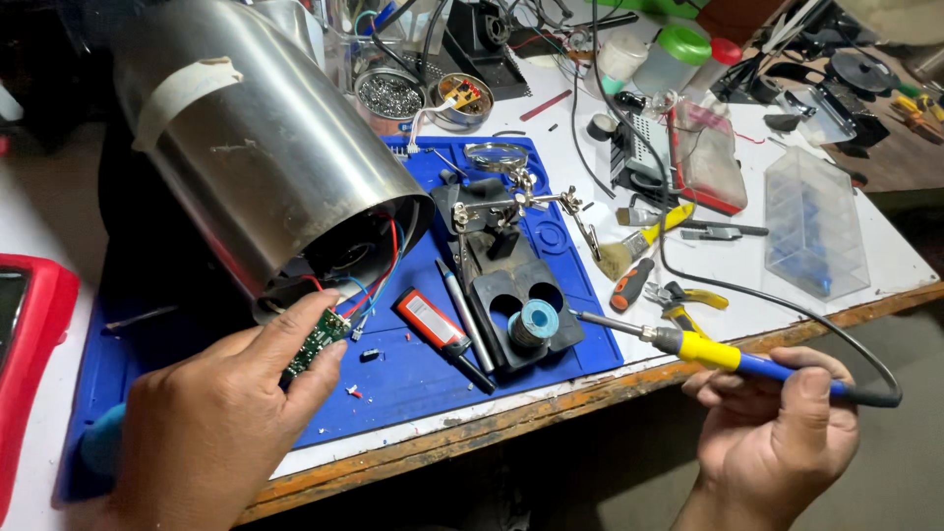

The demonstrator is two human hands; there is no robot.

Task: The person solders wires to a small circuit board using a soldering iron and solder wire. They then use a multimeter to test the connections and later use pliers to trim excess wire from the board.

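My left hand [211, 418] pinches a small green circuit board [317, 341] at the open end of a large steel cylinder [265, 138] lying on its side. Red and blue wires [379, 270] run from the board into the cylinder. My right hand [782, 428] grips a soldering iron [708, 351] with a yellow and blue handle, off the table's front edge. Its tip points left, close to a sponge holder [534, 323] on the black stand.
A blue work mat [423, 374] covers the white table. On it lie a red tester [433, 323], a pen and a helping-hands stand with magnifier [497, 202]. Pliers [688, 300], a screwdriver, clear plastic boxes [816, 226] and jars crowd the right and back. A red device [29, 334] sits far left.
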